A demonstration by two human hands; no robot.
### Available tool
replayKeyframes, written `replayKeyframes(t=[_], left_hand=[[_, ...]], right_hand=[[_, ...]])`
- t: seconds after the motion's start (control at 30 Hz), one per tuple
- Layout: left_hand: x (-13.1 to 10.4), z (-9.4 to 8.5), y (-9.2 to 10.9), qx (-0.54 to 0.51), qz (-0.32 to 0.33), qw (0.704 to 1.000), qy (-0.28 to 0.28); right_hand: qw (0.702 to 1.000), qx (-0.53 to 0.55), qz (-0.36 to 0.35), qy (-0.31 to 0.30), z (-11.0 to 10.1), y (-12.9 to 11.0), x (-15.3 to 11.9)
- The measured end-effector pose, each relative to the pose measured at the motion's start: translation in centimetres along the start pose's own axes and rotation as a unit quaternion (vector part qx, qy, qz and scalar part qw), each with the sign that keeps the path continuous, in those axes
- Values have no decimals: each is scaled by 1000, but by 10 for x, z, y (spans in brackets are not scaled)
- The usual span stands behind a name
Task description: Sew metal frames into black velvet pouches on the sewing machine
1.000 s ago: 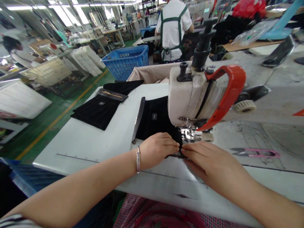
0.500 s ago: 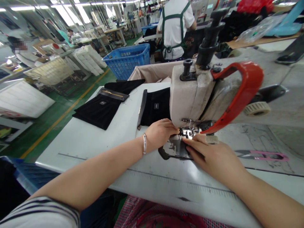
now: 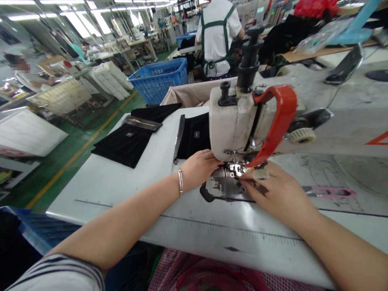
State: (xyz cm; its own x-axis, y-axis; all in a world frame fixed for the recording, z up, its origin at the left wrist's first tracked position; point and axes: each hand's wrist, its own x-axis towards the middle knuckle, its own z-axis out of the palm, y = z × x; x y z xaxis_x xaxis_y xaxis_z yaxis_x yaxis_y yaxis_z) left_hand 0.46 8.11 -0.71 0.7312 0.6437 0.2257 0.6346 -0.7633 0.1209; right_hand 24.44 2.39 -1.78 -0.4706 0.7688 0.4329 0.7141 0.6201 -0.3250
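Observation:
My left hand point(image 3: 201, 167), with a silver bangle at the wrist, reaches in beside the presser foot point(image 3: 235, 167) of a sewing machine point(image 3: 232, 121). Its fingers are closed along the lower edge of a black fabric piece point(image 3: 194, 137) that has a small label and a dark zipper strip on its left side. The machine head hides the rest of that piece. On the other side of the foot, my right hand point(image 3: 277, 188) is closed, thumb and fingertips together near the metal plate point(image 3: 227, 188). What they pinch is too small to make out.
Black pieces with a zipper band point(image 3: 127, 139) lie on the white table point(image 3: 121, 186). A red lever point(image 3: 280, 117) curves above my right hand; pink-handled thread snips point(image 3: 333, 191) lie to its right. Beyond are a blue basket point(image 3: 163, 81) and a person in an apron point(image 3: 216, 36).
My view has shifted slightly. My right hand's fingertips have drawn together and tucked in closer under the red lever. My left hand stays by the presser foot.

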Motion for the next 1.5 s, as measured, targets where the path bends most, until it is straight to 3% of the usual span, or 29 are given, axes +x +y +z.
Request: replayKeyframes(t=[0.07, 0.17, 0.3, 0.47, 0.57, 0.73, 0.83, 0.97, 1.07, 1.17, 1.23, 1.3, 1.4, 1.5], left_hand=[[-5, -10, 7, 29, -30, 999, -35], [-9, -31, 20, 49, -42, 992, -108], [-13, -48, 33, -18, -24, 982, -186], [-31, -28, 47, -91, 10, 992, -87], [-42, -13, 53, -95, -2, 994, -51], [-42, -12, 38, -100, 53, 992, -64], [-36, -13, 21, -111, 85, 988, -68], [-25, -10, -1, -123, 101, 985, -69], [-18, -20, -4, -133, 100, 981, -95], [-23, -41, 20, -145, 56, 979, -134], [-35, -55, 51, -163, 16, 976, -146], [-49, -63, 86, -184, -9, 972, -146], [-67, -58, 129, -177, -74, 972, -134], [-76, -40, 148, -147, -116, 977, -99]], right_hand=[[1000, -14, 16, 5, -5, 3, 1], [998, -25, 26, -50, -13, 5, 2], [996, 19, 3, -83, -17, 9, 4], [999, -16, 49, 8, -7, 10, 4], [999, -41, 18, -2, -7, 5, -1], [990, -12, -102, -96, -11, -8, -10], [988, -12, -100, -113, -5, -12, -10], [991, 1, -96, -90, 1, -10, -7], [986, 97, -68, -114, -9, -8, -5], [949, 230, -45, -211, -26, -9, -3], [917, 274, -70, -282, -35, -10, -3], [900, 281, -111, -315, -40, -11, -4], [900, 269, -133, -317, -40, -13, -6], [903, 258, -128, -319, -41, -14, -8]])
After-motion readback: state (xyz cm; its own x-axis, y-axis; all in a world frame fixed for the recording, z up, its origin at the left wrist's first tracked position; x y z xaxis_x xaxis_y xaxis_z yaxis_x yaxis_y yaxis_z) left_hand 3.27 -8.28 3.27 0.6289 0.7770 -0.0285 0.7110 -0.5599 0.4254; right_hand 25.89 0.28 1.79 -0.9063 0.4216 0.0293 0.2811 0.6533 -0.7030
